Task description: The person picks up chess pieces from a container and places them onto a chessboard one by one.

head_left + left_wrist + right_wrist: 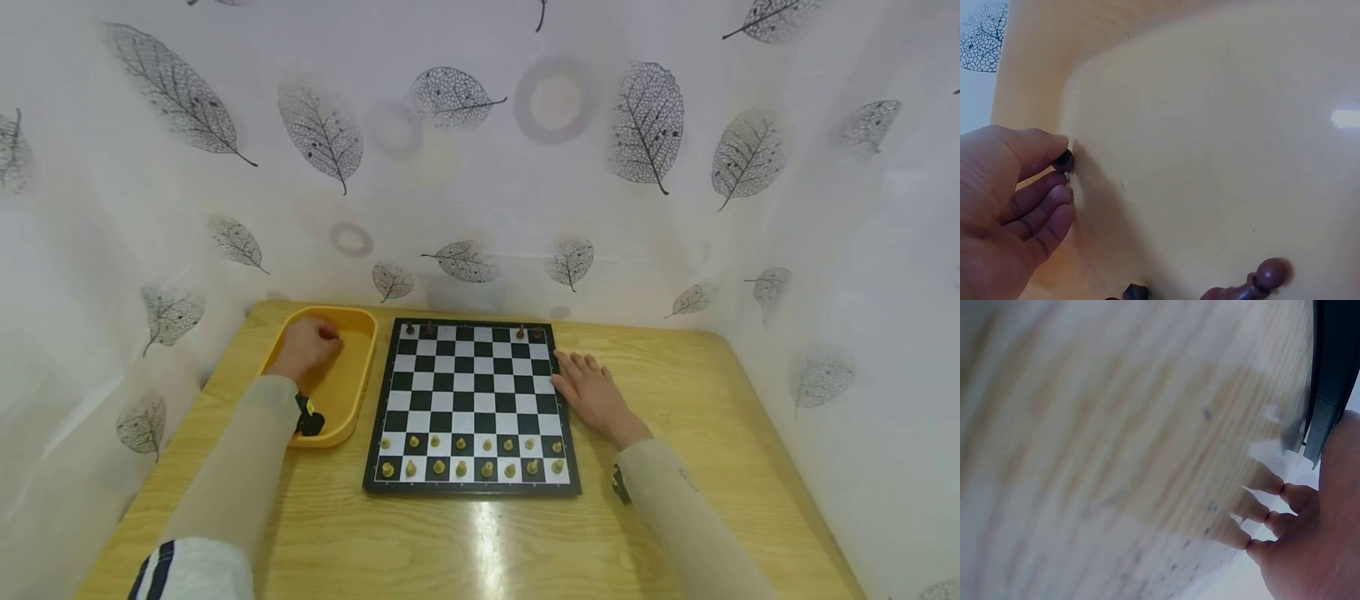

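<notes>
My left hand (303,348) is inside the yellow tray (365,346), left of the chessboard (463,379). Between its thumb and index finger it pinches a dark brown chess piece (1064,162), mostly hidden by the fingers, so its kind is unclear. A brown pawn-like piece (1272,273) lies on the tray floor, with a dark piece (1136,292) partly in view near it. My right hand (596,398) rests on the table with fingers extended, touching or very near the board's right edge. Yellow chess pieces (461,468) fill the two near rows of the board.
Brown pieces stand at both ends of the far row, two at the left (431,328) and two at the right (521,331). The wooden table (420,550) meets a leaf-patterned curtain (480,200) at the back and sides.
</notes>
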Demonstrator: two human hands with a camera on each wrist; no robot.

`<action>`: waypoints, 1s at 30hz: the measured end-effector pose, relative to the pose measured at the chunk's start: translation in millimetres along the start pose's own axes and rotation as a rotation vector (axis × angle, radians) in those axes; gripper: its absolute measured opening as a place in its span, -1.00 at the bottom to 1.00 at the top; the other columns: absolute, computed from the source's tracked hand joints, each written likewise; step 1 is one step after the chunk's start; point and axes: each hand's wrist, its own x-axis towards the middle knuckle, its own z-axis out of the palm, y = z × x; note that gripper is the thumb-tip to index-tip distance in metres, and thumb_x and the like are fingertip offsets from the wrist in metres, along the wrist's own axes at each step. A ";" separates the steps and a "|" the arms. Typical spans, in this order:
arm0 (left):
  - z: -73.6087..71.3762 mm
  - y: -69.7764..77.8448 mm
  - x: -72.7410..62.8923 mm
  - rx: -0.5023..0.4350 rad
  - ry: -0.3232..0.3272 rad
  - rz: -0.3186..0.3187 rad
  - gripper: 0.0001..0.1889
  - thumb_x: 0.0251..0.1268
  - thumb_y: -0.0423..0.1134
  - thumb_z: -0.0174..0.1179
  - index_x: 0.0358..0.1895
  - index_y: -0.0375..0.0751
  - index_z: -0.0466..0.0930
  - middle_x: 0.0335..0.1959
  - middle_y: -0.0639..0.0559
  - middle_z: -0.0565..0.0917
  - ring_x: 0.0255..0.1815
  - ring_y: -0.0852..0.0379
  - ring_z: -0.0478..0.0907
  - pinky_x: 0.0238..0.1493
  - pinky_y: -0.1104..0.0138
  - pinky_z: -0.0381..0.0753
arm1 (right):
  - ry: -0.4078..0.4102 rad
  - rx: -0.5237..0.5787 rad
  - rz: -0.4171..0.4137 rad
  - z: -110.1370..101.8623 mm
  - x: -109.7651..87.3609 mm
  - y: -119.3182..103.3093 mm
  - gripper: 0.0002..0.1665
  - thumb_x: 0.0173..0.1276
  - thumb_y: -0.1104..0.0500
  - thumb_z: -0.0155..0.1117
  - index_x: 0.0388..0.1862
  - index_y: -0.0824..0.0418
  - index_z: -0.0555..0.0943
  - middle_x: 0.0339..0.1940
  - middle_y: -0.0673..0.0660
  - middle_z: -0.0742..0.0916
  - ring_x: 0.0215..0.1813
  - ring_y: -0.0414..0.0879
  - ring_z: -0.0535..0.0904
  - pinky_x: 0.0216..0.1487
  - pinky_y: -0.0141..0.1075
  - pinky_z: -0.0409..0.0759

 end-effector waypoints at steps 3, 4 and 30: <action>0.0 0.8 0.3 0.022 0.007 0.004 -0.70 0.38 -0.30 0.21 0.01 -0.48 0.73 -0.01 -0.40 0.75 -0.01 -0.29 0.65 0.14 -0.13 0.64 | 0.002 0.003 0.001 0.4 -0.3 0.1 -0.18 0.72 -0.33 -0.30 0.76 0.04 0.08 0.71 0.37 0.24 0.72 0.44 0.02 0.66 0.38 -0.07; -0.1 1.4 0.2 0.024 0.007 0.004 -0.69 0.39 -0.31 0.21 0.04 -0.49 0.71 0.01 -0.41 0.74 0.01 -0.30 0.64 0.15 -0.14 0.63 | 0.004 0.000 0.000 0.6 -0.2 0.3 -0.17 0.72 -0.33 -0.30 0.76 0.04 0.08 0.71 0.38 0.24 0.72 0.44 0.02 0.66 0.38 -0.07; -6.0 6.2 -0.9 0.134 -0.050 -0.067 -0.72 0.39 -0.26 0.24 -0.18 -0.50 0.77 -0.13 -0.40 0.77 -0.16 -0.26 0.68 0.01 -0.09 0.70 | -0.005 -0.007 0.000 -1.3 1.2 0.3 -0.18 0.72 -0.32 -0.30 0.76 0.05 0.08 0.72 0.36 0.24 0.72 0.44 0.02 0.66 0.38 -0.05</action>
